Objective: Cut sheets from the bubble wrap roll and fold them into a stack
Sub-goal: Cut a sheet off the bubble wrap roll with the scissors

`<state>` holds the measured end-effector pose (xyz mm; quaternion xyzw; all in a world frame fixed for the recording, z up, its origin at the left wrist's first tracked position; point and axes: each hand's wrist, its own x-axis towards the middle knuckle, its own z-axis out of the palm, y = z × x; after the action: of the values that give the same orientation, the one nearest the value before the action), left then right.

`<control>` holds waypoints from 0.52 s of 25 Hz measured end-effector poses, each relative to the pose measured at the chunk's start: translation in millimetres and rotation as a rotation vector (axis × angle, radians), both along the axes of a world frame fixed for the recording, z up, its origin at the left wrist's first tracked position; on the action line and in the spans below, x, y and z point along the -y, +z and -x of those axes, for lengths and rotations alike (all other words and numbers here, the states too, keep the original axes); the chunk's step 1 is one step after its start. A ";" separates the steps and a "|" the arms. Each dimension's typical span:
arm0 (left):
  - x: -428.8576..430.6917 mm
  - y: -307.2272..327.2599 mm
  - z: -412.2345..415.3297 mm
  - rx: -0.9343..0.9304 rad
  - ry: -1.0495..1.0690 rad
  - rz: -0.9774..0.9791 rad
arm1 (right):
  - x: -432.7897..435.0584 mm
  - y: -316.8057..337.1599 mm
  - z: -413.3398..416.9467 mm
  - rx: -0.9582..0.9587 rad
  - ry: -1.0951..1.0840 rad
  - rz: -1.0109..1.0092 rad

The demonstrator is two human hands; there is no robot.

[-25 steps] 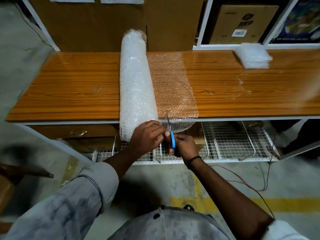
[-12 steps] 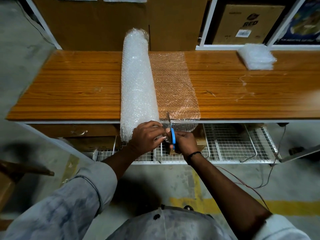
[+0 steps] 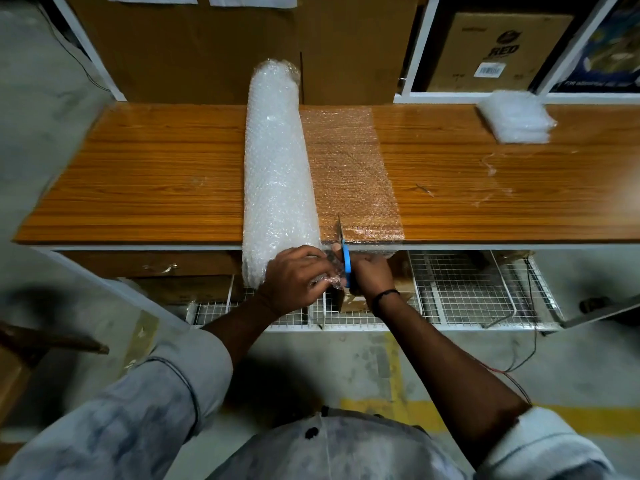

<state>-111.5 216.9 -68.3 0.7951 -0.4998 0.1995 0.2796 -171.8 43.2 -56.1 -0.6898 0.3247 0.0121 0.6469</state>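
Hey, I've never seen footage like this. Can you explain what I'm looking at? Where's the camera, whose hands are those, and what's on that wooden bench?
There is no machine here, just a person working with bare hands. The one picture comes from a camera worn on their head, looking forward and down, so both arms reach in from the bottom.

On the wooden bench lies a bubble wrap roll, with an unrolled sheet spread flat to its right. At the far right sits a small stack of folded sheets.

The right hand holds blue-handled scissors, blades pointing away at the sheet's near edge. The left hand pinches that edge beside the blades.

Cardboard boxes stand behind, and a wire rack sits under the bench.
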 end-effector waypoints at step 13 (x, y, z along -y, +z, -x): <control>63.9 81.1 -38.4 -0.530 0.307 -0.035 | -6.6 -0.2 -6.4 -0.036 -0.025 -0.024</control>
<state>-73.1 153.1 12.8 0.8904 -0.2868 0.0162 0.3532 -165.4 49.8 -56.3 -0.6777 0.3445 0.0202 0.6493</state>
